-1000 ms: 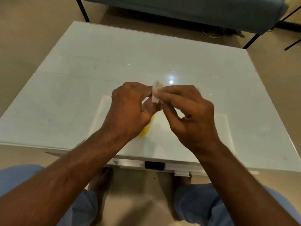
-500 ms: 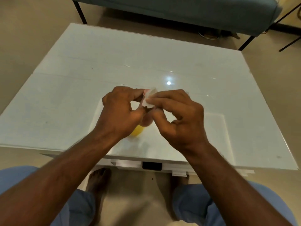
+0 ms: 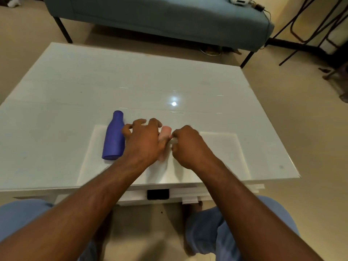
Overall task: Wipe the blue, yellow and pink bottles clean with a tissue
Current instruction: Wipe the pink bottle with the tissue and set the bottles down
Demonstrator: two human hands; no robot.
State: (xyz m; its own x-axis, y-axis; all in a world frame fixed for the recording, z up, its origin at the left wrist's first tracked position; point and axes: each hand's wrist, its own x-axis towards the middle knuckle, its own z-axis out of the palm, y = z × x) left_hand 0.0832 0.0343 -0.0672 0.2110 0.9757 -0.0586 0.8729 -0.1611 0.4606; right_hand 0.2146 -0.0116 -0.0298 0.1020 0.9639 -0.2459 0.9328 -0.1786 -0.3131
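The blue bottle (image 3: 113, 137) lies on its side on the white table (image 3: 75, 95), neck pointing away from me. My left hand (image 3: 144, 142) hovers palm down just right of it, fingers spread. The pink bottle (image 3: 165, 131) lies between my two hands, touching the thumb side of my left hand and partly covered by it. My right hand (image 3: 188, 146) is curled, pinching a small white tissue (image 3: 174, 141) beside the pink bottle. The yellow bottle is not visible; my left hand may be hiding it.
A thin clear mat (image 3: 222, 147) lies on the table under my hands. A blue-grey sofa (image 3: 160, 17) stands beyond the table's far edge. Dark metal chair legs (image 3: 308, 31) are at the far right. My knees are below the near edge.
Both hands dropped from chest height to the table. My left hand let go of the yellow bottle and spread its fingers. The view tilted up, so the blue and pink bottles now show.
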